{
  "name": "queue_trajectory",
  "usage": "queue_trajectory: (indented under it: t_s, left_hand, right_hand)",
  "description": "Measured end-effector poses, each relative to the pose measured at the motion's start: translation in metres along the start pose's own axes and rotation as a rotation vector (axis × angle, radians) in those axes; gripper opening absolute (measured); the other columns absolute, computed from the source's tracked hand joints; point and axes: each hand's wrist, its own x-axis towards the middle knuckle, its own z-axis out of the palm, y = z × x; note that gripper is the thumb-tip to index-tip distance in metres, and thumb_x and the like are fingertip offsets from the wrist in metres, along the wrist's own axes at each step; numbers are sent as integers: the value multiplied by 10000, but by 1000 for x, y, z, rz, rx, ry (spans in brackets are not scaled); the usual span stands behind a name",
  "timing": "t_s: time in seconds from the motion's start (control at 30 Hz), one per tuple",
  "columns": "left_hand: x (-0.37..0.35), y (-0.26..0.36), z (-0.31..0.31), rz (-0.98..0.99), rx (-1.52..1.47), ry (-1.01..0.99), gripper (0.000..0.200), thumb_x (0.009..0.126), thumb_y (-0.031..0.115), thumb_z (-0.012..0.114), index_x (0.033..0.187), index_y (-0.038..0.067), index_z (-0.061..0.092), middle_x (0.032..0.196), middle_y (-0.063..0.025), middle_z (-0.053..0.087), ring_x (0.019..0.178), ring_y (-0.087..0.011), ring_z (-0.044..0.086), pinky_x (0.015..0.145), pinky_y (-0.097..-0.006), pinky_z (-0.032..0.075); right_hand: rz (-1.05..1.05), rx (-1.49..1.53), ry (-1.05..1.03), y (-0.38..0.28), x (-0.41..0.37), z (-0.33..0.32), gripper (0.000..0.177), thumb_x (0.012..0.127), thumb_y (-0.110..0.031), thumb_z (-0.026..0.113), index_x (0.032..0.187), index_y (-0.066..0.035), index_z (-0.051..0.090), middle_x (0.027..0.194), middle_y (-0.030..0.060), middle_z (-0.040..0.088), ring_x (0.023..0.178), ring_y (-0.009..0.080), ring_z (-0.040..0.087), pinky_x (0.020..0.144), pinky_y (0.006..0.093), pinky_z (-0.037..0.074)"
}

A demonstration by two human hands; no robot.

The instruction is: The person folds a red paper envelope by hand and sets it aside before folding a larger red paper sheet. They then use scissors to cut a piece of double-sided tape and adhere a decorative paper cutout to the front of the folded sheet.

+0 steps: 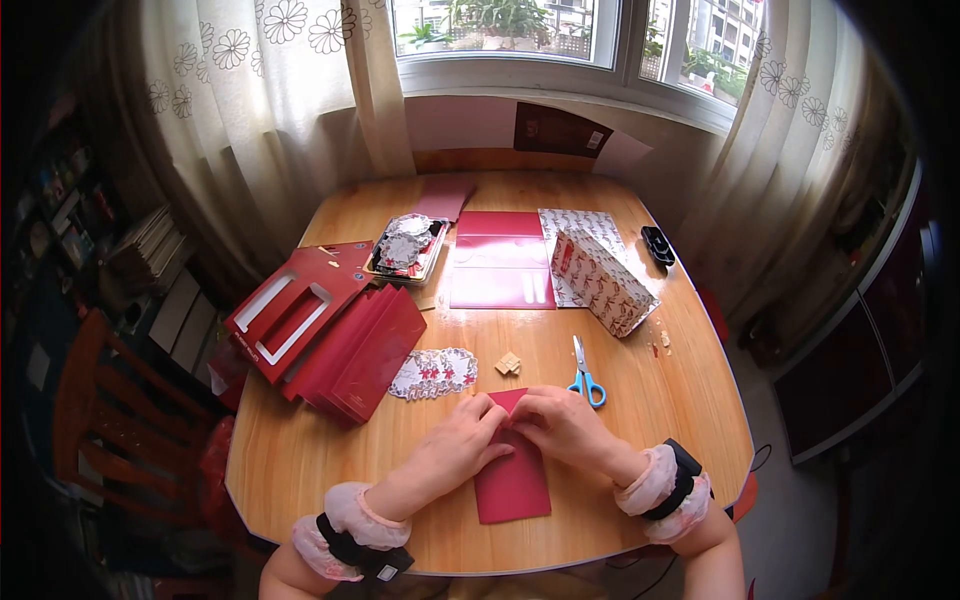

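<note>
A narrow red card (514, 488) lies on the wooden table near its front edge. Both hands meet at the card's far end. My left hand (460, 440) has its fingers closed on the card's upper left side, thumb resting on its surface. My right hand (562, 425) pinches the card's top from the right. Whether a smaller piece sits between the fingertips is hidden. Just beyond the hands are small tan pieces (508, 364), and scissors with blue handles (587, 384) lie beside my right hand. Patterned paper cutouts (434, 373) lie beyond my left hand.
Red folders (365, 350) and a red handled box (290, 310) occupy the table's left. Behind are a tray of cutouts (408, 250), a glossy red sheet (502, 262) and a patterned box (600, 285). A black object (657, 246) lies at the right edge.
</note>
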Motion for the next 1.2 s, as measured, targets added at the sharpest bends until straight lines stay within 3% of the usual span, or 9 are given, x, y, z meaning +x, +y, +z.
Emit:
queue_trajectory:
  t_s: [0.1,0.17,0.3,0.37,0.4,0.47,0.77,0.97,1.2]
  left_hand:
    - [6,-12,8,25,-15,29,298,823,158,729,1048,52,564,1030,-136,522,998,-326,541,875,-398,468]
    - [9,-19,12,61,-72,58,321,813,159,737,1063,53,566,1032,-137,521,989,-328,540,879,-399,462]
    - [16,-25,11,163,-79,34,314,811,99,739,1071,52,570,1026,-125,527,979,-287,556,847,-375,493]
    - [16,-20,8,-64,-439,-84,372,810,32,733,1131,44,543,1059,-114,515,965,-224,562,812,-324,540]
    - [16,-17,8,-63,-442,-85,372,810,32,733,1131,44,543,1059,-114,515,965,-224,562,812,-324,540]
    - [17,-12,8,-110,-475,82,450,812,3,718,1201,20,491,1081,-109,484,944,-177,559,763,-273,578]
    - [20,-11,13,-159,-334,98,633,831,44,701,1381,-27,396,1023,-118,475,801,-176,572,690,-263,578]
    - [28,-30,29,-43,-112,232,563,850,80,684,1355,-22,456,909,-111,515,685,-185,566,621,-313,500]
    - [36,-31,28,-91,-97,233,474,841,81,686,1281,-8,536,833,-114,533,678,-213,573,632,-333,491]
  right_hand:
    - [-29,-33,71,4,4,-5,66,819,-89,682,825,-36,642,834,112,632,792,304,632,684,391,506]
    - [4,-105,265,3,7,-12,39,812,-43,691,840,-40,664,817,103,640,735,264,639,641,340,516]
    - [-29,-218,338,11,12,-16,26,821,-41,678,830,-28,658,814,108,621,786,289,619,710,366,500]
    - [-23,-226,314,9,15,-17,34,829,-49,660,833,-15,654,838,123,611,823,306,605,737,384,493]
    - [-17,-231,290,9,16,-17,54,837,-57,642,836,-3,650,862,138,600,860,322,591,763,402,487]
    - [-31,-247,291,11,19,-15,51,833,-54,643,832,-3,649,859,135,601,858,319,590,763,401,487]
    - [-14,-316,300,25,37,-2,71,827,-73,639,800,-11,661,853,123,602,852,309,597,767,396,492]
    - [-1,-330,312,25,37,4,78,820,-85,649,820,-13,680,860,121,606,853,304,604,771,397,492]
    - [22,-310,335,28,36,7,65,796,-56,678,839,-11,698,854,122,623,845,300,613,782,387,494]
